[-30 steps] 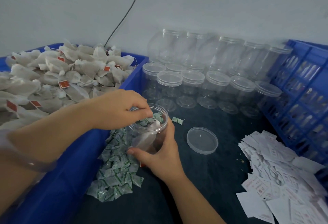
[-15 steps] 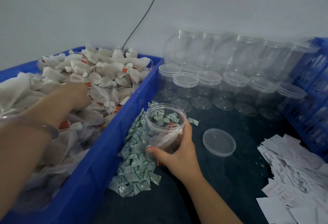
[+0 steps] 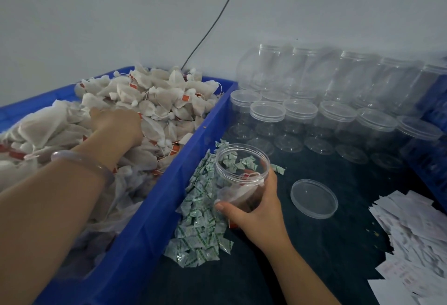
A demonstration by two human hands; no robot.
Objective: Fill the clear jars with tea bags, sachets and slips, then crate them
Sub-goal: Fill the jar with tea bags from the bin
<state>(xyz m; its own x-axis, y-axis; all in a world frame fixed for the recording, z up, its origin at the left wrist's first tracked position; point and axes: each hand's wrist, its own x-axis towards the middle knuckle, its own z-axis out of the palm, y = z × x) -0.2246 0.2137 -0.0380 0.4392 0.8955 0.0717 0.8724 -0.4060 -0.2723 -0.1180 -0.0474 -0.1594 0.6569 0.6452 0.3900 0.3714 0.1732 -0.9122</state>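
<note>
Clear jar [image 3: 242, 174], lid off and barely filled, is just beside the blue bin [image 3: 154, 208], my right hand [image 3: 256, 210] wrapped round it. My left hand [image 3: 116, 123] lies among the tea bags [image 3: 157, 101], fingers hidden, grip unclear. Next: pinch a few, lift them over the jar's mouth

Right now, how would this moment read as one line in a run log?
step: filling | left hand: on tea bags in blue bin, grip hidden | right hand: holds open jar | lid: off, beside jar
</note>
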